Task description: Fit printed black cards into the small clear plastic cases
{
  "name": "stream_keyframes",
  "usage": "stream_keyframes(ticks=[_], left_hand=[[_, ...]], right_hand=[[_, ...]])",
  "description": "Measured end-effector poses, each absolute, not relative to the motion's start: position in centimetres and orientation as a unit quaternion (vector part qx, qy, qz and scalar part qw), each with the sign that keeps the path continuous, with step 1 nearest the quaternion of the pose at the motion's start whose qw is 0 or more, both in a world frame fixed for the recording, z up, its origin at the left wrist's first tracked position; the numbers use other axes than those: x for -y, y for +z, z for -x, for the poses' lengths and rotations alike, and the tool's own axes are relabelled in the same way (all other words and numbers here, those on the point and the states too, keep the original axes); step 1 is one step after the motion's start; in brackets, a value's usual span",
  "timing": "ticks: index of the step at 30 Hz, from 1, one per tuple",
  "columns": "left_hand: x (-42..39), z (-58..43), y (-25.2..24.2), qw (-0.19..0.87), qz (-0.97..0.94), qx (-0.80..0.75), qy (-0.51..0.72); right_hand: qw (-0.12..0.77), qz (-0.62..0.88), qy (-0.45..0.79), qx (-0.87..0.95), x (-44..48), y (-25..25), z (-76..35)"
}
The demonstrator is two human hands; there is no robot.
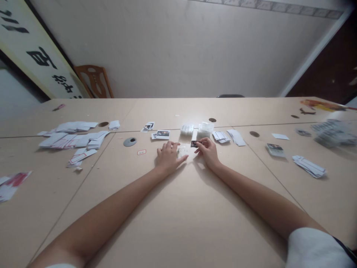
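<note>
My right hand point(208, 153) pinches a small dark printed card point(195, 143) between thumb and fingers, just above the table. Beside it, my left hand point(169, 158) rests with its fingers spread and thumb stretched out. A small clear plastic sleeve point(182, 152) lies between thumb and fingers of that hand, on the table; its contents are too blurred to tell. Straight beyond the hands stand a stack of clear sleeves point(186, 129) and a second clear-sleeved stack point(205, 128). Left of them lie photo-like printed cards point(163, 134).
White paper slips point(74, 139) pile up at the left, with a round cable cover point(130, 142) nearer the middle. To the right are folded slips point(221, 137), a sleeved card stack point(275, 150), a slip bundle point(309, 166) and a heap of plastic packs point(333, 133).
</note>
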State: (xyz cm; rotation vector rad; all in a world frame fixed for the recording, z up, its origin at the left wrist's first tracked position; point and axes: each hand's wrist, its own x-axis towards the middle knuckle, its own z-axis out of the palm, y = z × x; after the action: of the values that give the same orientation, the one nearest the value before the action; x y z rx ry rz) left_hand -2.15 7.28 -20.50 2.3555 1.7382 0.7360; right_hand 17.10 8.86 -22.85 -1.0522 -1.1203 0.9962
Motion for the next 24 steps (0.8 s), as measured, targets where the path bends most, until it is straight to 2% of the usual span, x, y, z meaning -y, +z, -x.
stream_keyframes(ticks=[11,15,24], left_hand=[[-7.70,2.60,-20.64,0.080,-0.834,-0.521,0.163],[-7.80,2.60,-20.69,0.093,-0.840,-0.506,0.174],[-8.07,2.73,-20.83,0.130,-0.831,-0.482,0.245]], right_hand=[[0.617,0.446,0.446,0.471,-9.05,-23.20,-16.94],[0.640,0.435,0.462,0.432,-8.82,-22.82,-16.74],[0.601,0.401,0.466,0.510,-8.58,-23.03,-16.76]])
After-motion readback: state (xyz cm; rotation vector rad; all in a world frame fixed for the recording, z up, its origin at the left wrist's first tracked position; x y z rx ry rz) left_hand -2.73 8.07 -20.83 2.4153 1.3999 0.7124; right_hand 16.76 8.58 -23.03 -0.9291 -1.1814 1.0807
